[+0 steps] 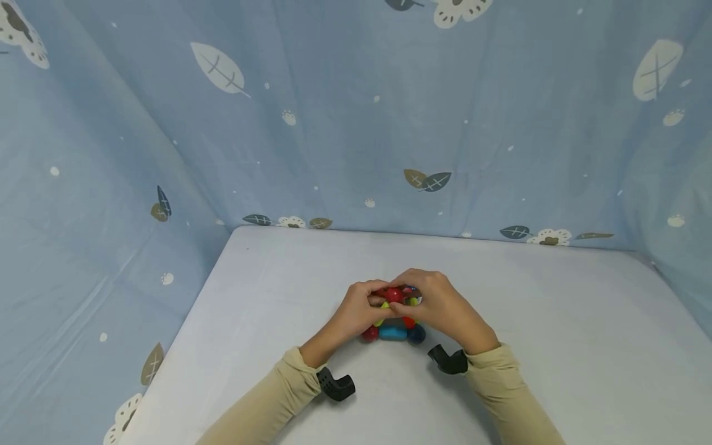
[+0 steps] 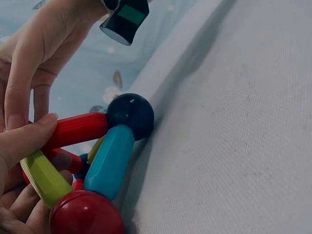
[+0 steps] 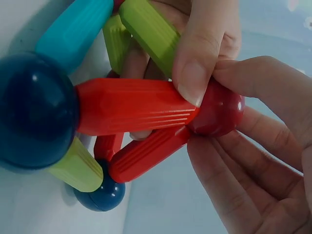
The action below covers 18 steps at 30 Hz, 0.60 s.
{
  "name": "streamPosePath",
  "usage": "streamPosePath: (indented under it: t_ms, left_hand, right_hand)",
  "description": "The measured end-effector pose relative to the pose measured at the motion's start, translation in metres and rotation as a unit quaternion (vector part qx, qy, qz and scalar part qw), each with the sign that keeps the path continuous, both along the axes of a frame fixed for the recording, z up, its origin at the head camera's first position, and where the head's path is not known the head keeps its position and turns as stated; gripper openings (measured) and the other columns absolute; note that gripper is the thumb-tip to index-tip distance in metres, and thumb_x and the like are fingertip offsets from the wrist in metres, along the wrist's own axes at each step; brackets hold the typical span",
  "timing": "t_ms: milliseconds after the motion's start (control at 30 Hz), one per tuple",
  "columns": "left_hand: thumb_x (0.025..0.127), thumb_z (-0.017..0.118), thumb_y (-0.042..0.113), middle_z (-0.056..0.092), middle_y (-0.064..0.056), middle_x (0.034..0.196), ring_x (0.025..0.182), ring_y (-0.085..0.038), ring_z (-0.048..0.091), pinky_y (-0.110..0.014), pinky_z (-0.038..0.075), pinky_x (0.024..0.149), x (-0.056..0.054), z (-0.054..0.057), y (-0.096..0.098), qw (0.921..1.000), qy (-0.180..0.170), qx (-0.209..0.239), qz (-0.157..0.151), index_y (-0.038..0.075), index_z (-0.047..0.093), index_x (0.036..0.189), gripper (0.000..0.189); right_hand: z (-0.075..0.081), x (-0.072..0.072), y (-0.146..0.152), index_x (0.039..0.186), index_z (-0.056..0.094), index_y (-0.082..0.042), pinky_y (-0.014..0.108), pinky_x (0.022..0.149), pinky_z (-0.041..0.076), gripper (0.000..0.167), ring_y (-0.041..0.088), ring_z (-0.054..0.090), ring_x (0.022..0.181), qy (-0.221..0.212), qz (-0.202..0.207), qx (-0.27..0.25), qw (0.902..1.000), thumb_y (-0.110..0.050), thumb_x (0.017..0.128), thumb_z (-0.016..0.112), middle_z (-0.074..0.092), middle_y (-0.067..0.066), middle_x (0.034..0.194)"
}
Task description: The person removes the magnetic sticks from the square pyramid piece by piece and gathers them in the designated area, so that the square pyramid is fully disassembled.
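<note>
The left hand (image 1: 356, 312) pinches a red rod (image 3: 131, 106) at its end and the right hand (image 1: 442, 303) pinches the adjoining red ball (image 1: 394, 295), apparently seating this joint of the ball-and-rod frame (image 1: 392, 334), on or just above the white table (image 1: 289, 272), next calling for steady alignment.

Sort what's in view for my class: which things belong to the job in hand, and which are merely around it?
Belong to the job:
- upper red ball
- lower red ball
- dark blue balls
- turquoise stick
- red sticks
- yellow-green sticks

Merely around it:
- white tabletop
- blue patterned cloth
- black devices at the wrists
</note>
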<state>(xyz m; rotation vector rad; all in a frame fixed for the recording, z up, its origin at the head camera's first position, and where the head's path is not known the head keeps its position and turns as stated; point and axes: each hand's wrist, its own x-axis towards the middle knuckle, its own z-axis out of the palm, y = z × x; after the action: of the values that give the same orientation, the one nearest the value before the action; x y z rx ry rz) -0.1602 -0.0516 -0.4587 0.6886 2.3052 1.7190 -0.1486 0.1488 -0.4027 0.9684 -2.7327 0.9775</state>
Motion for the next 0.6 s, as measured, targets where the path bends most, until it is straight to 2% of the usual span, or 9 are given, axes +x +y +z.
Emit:
streamPosePath:
  t_ms: [300,600]
  left_hand:
    - [0.090,0.079,0.005,0.073,-0.023,0.120,0.105,-0.031,0.076,-0.025,0.060,0.085,-0.0007,-0.0020,-0.0004,1.0000,-0.005,0.004,-0.001,-0.003,0.069,0.127,0.039]
    - [0.090,0.079,0.006,0.071,-0.023,0.124,0.104,-0.030,0.076,-0.024,0.060,0.085,0.0004,0.0010,-0.0004,1.0000,-0.008,-0.001,0.001,-0.003,0.068,0.130,0.042]
  right_hand:
    - [-0.0020,0.0000,-0.0018,0.108,0.077,-0.008,0.030,0.078,0.062,0.028,0.013,0.073,0.091,0.029,0.001,-0.007,0.9996,-0.016,0.083,0.086,0.077,0.002,0.106]
    - [-0.0043,-0.0003,-0.0017,0.107,0.076,-0.008,0.033,0.075,0.062,0.028,0.013,0.073,0.088,0.015,-0.008,-0.024,0.9996,-0.014,0.081,0.086,0.078,0.003,0.104]
